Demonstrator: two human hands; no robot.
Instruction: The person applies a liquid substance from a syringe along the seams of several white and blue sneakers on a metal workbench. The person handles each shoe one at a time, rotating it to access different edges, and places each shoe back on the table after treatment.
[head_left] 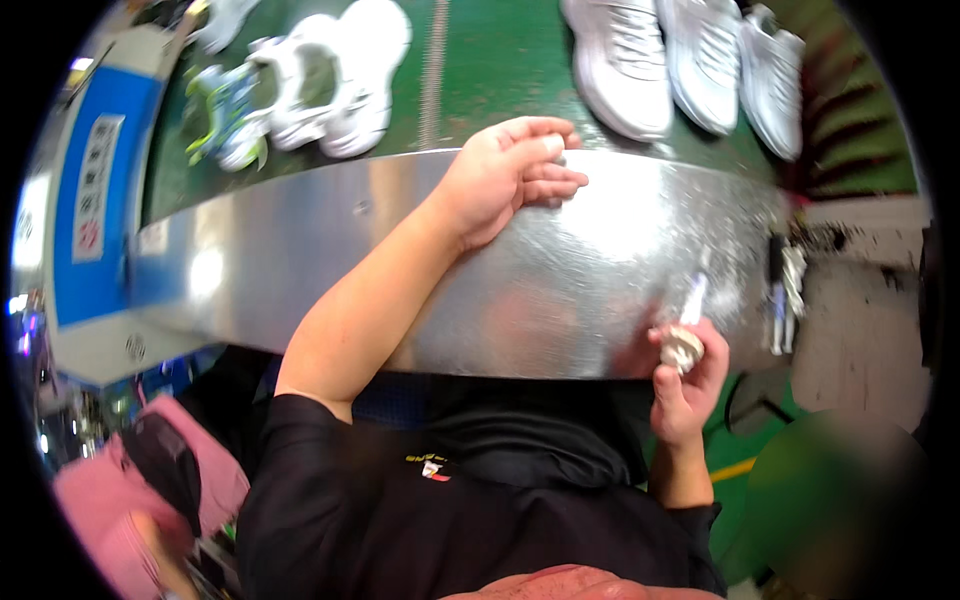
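Note:
My left hand [510, 175] rests over the far edge of a shiny metal ledge [300, 240]. Its fingers are loosely bent and apart, with nothing visible in them. Low on the right, my right hand [693, 385] is closed around a small tool [682, 350] with a rounded, whitish end toward me and a thin, bright tip pointing away. The tool's exact kind cannot be made out. Beyond the ledge, white sneakers [620, 70] stand on a green conveyor belt [500, 70] at the right. White shoes [370, 85] and a green-trimmed shoe [228, 115] lie at the left.
A blue and white panel [95, 200] borders the ledge on the left. Slim tools [783, 300] hang by its right end, beside a grey surface [860, 330]. A person in pink [190, 450] is at the lower left. A blurred green round shape [840, 490] fills the lower right.

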